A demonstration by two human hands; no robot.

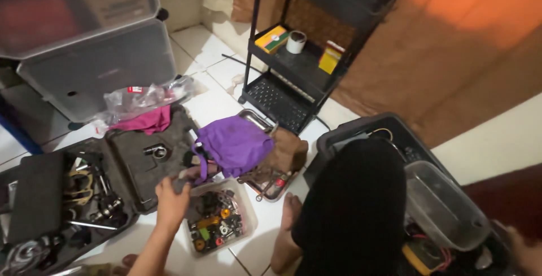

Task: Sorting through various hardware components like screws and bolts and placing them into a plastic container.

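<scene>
My left hand (pixel 171 201) reaches forward to the far left corner of a clear plastic tub (pixel 247 219) filled with several small metal and orange parts. Its fingers curl at the tub's rim beside a small grey piece; I cannot tell if they grip it. Left of the hand lies an open black tool case (pixel 130 169) with tools and fittings inside. A purple cloth (pixel 234 143) lies just beyond the tub. My right hand (pixel 526 250) shows only partly at the lower right edge, blurred, next to a clear plastic container (pixel 446 208).
My bent knee in black cloth (pixel 353 208) fills the lower middle, with a bare foot (pixel 289 208) beside the tub. A black shelf cart (pixel 299 67) with small boxes and a cup stands ahead. Grey storage bins (pixel 96 67) stand at the left; a magenta cloth (pixel 144 121) and plastic bag lie below them.
</scene>
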